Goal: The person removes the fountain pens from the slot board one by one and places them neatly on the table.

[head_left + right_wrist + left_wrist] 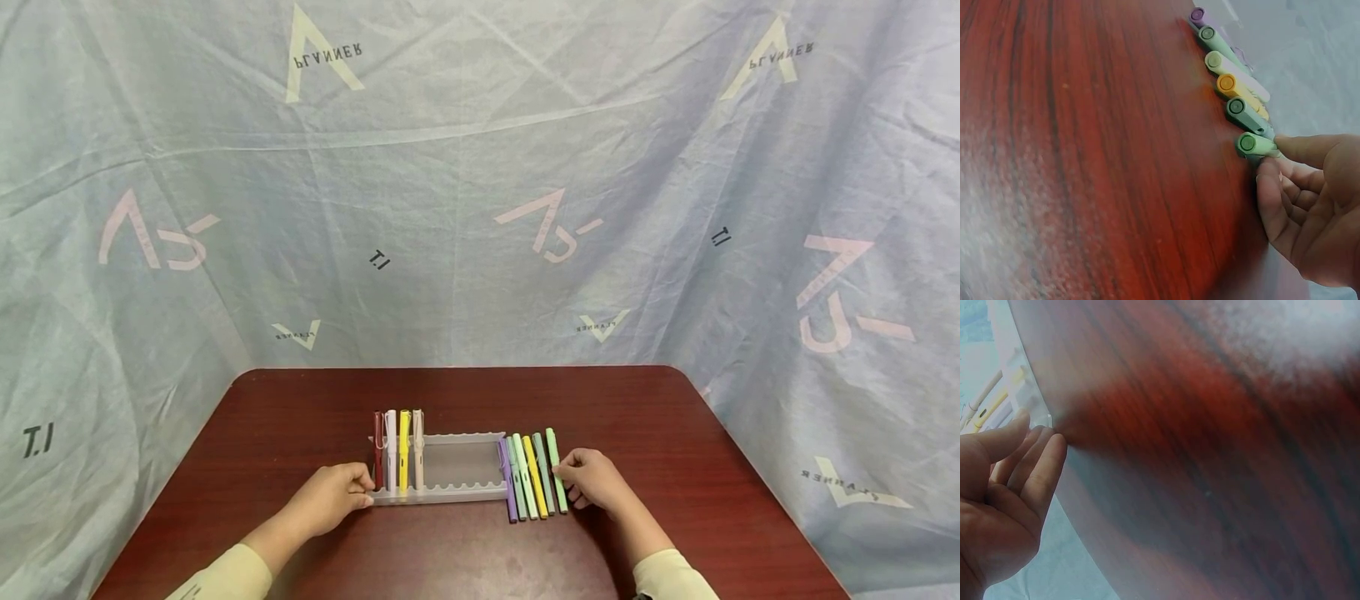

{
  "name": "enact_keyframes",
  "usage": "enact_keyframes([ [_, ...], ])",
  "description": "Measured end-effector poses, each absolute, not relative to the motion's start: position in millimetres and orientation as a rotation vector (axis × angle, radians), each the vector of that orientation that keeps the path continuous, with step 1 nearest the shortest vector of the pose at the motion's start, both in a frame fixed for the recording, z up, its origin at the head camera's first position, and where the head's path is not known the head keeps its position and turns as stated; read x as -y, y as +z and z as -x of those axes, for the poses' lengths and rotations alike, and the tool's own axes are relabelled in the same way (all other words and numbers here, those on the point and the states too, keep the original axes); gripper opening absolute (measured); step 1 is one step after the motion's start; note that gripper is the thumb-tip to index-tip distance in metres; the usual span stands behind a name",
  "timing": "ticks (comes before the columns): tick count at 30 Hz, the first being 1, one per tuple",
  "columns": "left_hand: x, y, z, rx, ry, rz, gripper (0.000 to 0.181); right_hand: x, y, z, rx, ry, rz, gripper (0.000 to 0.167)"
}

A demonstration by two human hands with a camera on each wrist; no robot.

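the outermost light green pen (552,448) lies at the right end of a loose row of 6 on the table (637,400), its long axis running away from the person with the far end leaning slightly left. the right hand (596,481) is the nearer of the 2 and comes at it from the right, so the pen sits on the left side of that hand, between the fingertips: in the right wrist view the thumb (1304,149) meets it on 1 side and the fingers curl in on the other, pinching it partway along its length. the clear tray (442,497) lies to the left, with the other 5 pens of the row between it and the hand, the purple pen (507,483) just beside its right end. inside the tray, 4 pens lie across its notched edges at the left, roughly parallel to the held pen, so the offset that matters looks mainly sideways, with only a slight turn to match. the left hand (330,497) is at the tray's near left corner, thumb and fingertips pinching that corner, well apart from the light green pen; the fingers' exact hold there is partly hidden.
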State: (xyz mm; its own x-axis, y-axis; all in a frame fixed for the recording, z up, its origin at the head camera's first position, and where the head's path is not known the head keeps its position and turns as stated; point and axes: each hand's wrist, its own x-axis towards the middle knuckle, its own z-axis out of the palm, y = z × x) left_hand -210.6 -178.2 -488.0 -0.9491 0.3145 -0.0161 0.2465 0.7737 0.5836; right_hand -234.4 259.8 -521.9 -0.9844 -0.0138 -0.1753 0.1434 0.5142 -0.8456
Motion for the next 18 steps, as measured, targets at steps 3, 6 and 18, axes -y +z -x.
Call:
enact_keyframes([
  [3,178.1,-488.0,211.3,-2.854,0.914,-0.457,0.012,-257.7,-519.7,233.1,-2.601,-1.462,-0.123,0.021],
  [6,178.0,-488.0,210.6,-2.854,0.918,-0.458,0.012,-255.8,-517.1,231.5,-2.611,-1.448,-0.121,0.022],
  [18,177.0,-487.6,210.0,-2.872,0.906,-0.45,0.013,-252.4,-514.8,229.1,-2.631,-1.379,-0.103,0.021],
])
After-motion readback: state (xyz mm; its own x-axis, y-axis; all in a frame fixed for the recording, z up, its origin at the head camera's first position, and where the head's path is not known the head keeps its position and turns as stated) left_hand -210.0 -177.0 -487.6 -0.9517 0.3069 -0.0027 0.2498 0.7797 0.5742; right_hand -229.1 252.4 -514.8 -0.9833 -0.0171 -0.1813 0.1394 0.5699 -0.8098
